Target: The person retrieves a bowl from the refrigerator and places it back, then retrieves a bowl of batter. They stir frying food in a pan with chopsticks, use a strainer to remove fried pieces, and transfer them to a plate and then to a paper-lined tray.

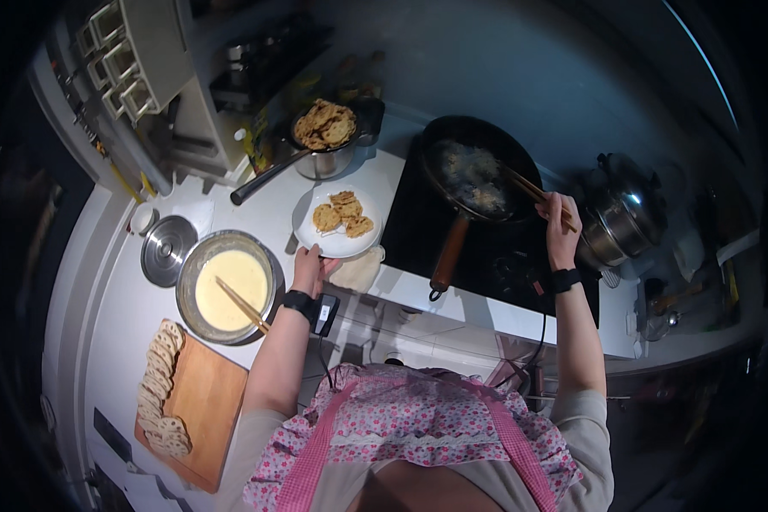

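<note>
My left hand (308, 267) grips the near rim of a white plate (307, 208) that carries several golden fried pieces (342, 210). Wooden chopsticks (526, 183) are held in my right hand (560, 221), their tips reaching into a dark frying pan (480, 125). Inside the pan, battered pieces (470, 169) lie in bubbling oil; their outlines are blurred. The pan's brown wooden handle (451, 253) points towards me. To the left of the plate stands a metal bowl (187, 281) of pale yellow batter (227, 281), with another pair of chopsticks (243, 306) leaning in it.
Sliced lotus root (157, 377) lines a wooden cutting board (208, 403). A long-handled strainer (269, 176) heaped with fried pieces rests on a metal pot (323, 165). Nearby are a metal lid (168, 249), a folded cloth (358, 270), the black cooktop (409, 246) and a steamer pot (621, 233).
</note>
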{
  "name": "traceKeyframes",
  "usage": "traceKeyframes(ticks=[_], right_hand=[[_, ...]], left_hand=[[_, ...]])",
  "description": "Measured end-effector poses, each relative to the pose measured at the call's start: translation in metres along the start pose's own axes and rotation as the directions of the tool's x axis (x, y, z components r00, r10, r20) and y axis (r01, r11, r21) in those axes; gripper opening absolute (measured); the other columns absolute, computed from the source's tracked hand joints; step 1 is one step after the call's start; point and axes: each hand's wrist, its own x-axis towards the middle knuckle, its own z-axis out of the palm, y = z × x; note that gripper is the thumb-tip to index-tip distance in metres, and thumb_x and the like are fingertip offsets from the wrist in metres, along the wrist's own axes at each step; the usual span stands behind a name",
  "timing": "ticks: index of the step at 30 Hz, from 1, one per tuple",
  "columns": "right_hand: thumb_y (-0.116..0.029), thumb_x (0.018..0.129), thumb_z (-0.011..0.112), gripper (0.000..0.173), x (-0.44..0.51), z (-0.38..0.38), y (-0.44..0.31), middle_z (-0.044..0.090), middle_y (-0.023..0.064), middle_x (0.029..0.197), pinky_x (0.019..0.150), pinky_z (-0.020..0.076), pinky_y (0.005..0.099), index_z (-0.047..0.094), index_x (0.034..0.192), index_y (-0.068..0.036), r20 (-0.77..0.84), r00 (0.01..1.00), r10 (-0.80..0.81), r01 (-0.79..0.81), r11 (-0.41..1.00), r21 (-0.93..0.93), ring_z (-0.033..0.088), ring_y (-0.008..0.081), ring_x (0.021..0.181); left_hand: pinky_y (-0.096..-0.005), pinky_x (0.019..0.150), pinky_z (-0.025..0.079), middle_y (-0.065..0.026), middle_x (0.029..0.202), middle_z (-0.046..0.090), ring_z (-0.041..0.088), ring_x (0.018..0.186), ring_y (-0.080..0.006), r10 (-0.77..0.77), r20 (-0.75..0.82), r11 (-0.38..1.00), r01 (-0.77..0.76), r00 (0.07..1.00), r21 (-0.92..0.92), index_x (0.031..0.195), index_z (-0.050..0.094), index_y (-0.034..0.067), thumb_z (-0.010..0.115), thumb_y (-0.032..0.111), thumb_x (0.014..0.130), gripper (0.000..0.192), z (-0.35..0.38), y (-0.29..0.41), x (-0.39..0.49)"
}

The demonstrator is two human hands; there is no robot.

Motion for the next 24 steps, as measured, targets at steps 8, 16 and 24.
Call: traceKeyframes(ticks=[8,16,24], right_hand=[[-0.012,0.088,0.055,0.011,-0.045,0.011,-0.029,0.054,0.0084,0.085,0.060,0.0457,0.0293,0.059,0.084,-0.003,0.165,0.931,-0.326,0.365,0.830,-0.421,0.057,0.0225,0.070],[-0.009,0.084,0.059,0.005,-0.070,0.019,-0.061,0.054,0.0089,0.091,0.061,0.0495,0.0282,0.060,0.087,-0.005,0.225,0.906,-0.358,0.423,0.770,-0.478,0.059,0.0233,0.075],[-0.003,0.077,0.063,0.017,-0.154,0.049,-0.086,0.054,0.0139,0.104,0.064,0.0514,0.0291,0.058,0.092,-0.005,0.479,0.682,-0.553,0.420,0.832,0.363,0.060,0.0232,0.080]], left_hand=[[-0.0342,0.079,0.053,-0.0197,0.111,0.049,0.058,0.092,-0.0253,0.032,0.019,0.999,-0.031,0.999,-0.025,0.112,0.038,-0.009,0.037,0.010,0.091,0.029,-0.001,-0.004,-0.010],[-0.0322,0.079,0.050,-0.0119,0.108,0.043,0.052,0.086,-0.0179,0.029,-0.134,0.998,-0.037,0.991,-0.055,0.134,0.017,-0.002,0.046,0.012,0.089,0.055,-0.013,-0.018,-0.043],[-0.0347,0.088,0.047,-0.0129,0.112,0.046,0.052,0.105,-0.0247,0.134,-0.175,0.980,-0.157,0.975,-0.124,0.128,0.028,-0.001,0.048,0.015,0.090,0.046,-0.020,-0.012,-0.133]])
